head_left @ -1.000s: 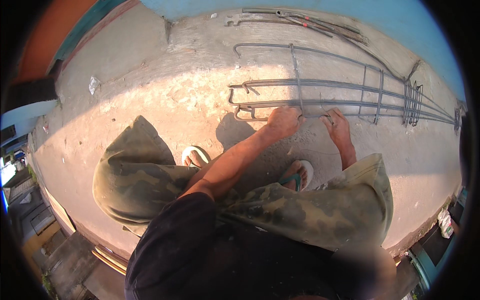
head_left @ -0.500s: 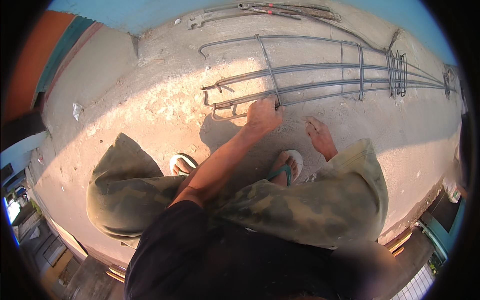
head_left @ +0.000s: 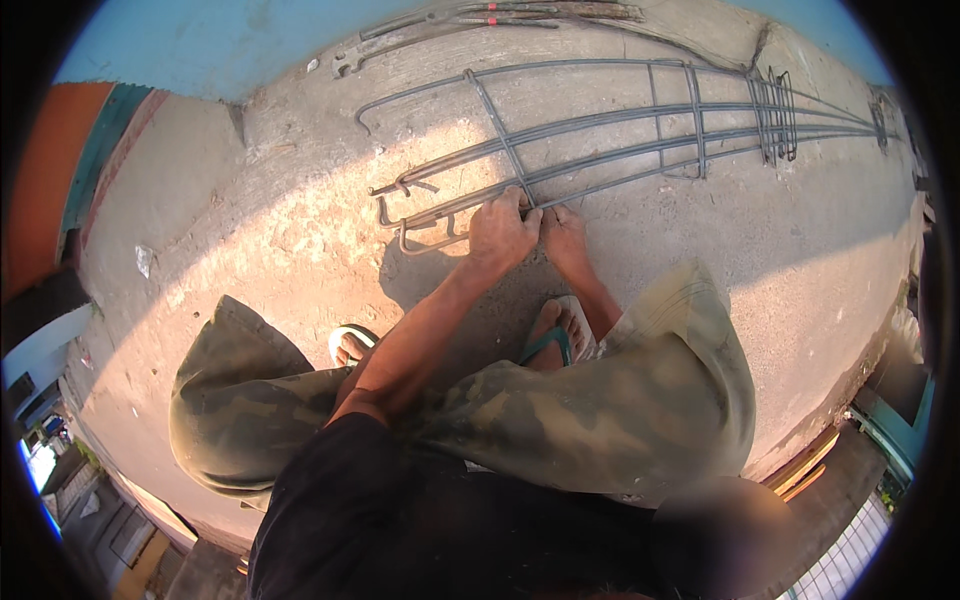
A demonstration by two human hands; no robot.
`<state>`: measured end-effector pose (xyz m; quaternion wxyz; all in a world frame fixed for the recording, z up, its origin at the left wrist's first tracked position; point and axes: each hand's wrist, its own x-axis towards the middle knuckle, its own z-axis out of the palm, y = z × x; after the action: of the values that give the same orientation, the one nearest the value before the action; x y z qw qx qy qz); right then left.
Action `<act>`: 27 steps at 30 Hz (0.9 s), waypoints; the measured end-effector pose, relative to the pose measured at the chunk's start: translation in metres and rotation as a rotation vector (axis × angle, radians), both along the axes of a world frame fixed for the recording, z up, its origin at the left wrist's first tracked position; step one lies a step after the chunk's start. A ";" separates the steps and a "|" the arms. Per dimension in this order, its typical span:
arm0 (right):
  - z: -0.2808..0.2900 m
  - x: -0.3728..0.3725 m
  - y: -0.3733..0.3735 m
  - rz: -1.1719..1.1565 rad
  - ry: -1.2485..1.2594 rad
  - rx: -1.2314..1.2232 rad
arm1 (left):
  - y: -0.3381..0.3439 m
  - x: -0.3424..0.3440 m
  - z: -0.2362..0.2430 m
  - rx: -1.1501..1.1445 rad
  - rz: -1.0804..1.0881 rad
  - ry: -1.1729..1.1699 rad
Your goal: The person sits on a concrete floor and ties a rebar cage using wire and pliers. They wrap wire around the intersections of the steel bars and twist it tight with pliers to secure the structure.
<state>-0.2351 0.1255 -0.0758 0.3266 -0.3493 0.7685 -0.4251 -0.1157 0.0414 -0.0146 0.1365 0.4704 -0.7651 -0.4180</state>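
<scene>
The left hand pinches the near edge of a steel rebar frame on the floor; the right hand sits just beside, its hold unclear.

The head view, left of a side-by-side fisheye pair, looks steeply down and forward from above the person's black shirt. It takes in the left hand and right hand from near, with the steel-bar frame beyond; the blue wall bends along its upper rim.
</scene>
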 end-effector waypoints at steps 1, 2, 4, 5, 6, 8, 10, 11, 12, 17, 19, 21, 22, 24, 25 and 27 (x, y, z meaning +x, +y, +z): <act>-0.004 0.003 -0.004 0.039 0.087 -0.042 | -0.001 0.001 0.002 0.023 0.006 -0.015; -0.007 0.005 -0.004 -0.020 -0.057 -0.027 | -0.001 0.001 0.005 0.045 0.013 -0.029; -0.007 0.012 0.000 -0.138 -0.345 0.009 | -0.001 -0.001 0.015 0.075 0.037 -0.051; -0.006 0.015 0.002 -0.116 -0.324 0.001 | -0.001 -0.004 0.022 0.083 0.053 -0.060; 0.006 0.016 0.001 -0.095 -0.295 -0.010 | -0.002 -0.006 0.027 0.088 0.069 -0.060; 0.010 0.018 -0.002 -0.090 -0.262 -0.018 | 0.000 -0.003 0.025 0.079 0.074 -0.074; 0.002 0.025 -0.006 -0.121 -0.258 -0.010 | 0.000 -0.001 0.018 0.085 0.067 -0.075; 0.002 0.024 -0.005 -0.115 -0.278 0.005 | 0.001 0.000 0.015 0.095 0.058 -0.069; 0.003 0.022 -0.004 -0.110 -0.298 0.020 | 0.001 0.000 0.011 0.105 0.049 -0.063; 0.008 0.025 0.000 -0.076 -0.335 0.068 | 0.007 0.006 -0.001 0.073 0.047 -0.046; -0.009 0.019 -0.002 -0.043 -0.248 0.061 | 0.000 0.000 -0.001 0.050 0.029 -0.025; -0.003 0.006 -0.004 0.012 -0.431 0.195 | 0.000 0.001 -0.002 0.054 0.026 -0.009; 0.006 0.000 -0.009 0.037 -0.517 0.255 | 0.000 0.005 -0.001 0.059 -0.004 -0.002; 0.015 -0.001 -0.006 0.005 -0.592 0.158 | -0.002 0.006 -0.001 0.038 0.008 0.054; 0.018 0.000 -0.002 -0.010 -0.631 0.111 | -0.001 0.007 -0.001 0.029 0.015 0.079; 0.024 0.003 0.003 -0.035 -0.709 0.011 | 0.000 0.008 -0.007 0.052 0.006 0.080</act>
<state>-0.2321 0.1280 -0.0515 0.5675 -0.1651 0.6157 -0.5211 -0.1081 0.0414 -0.0219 0.1560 0.4590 -0.7466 -0.4557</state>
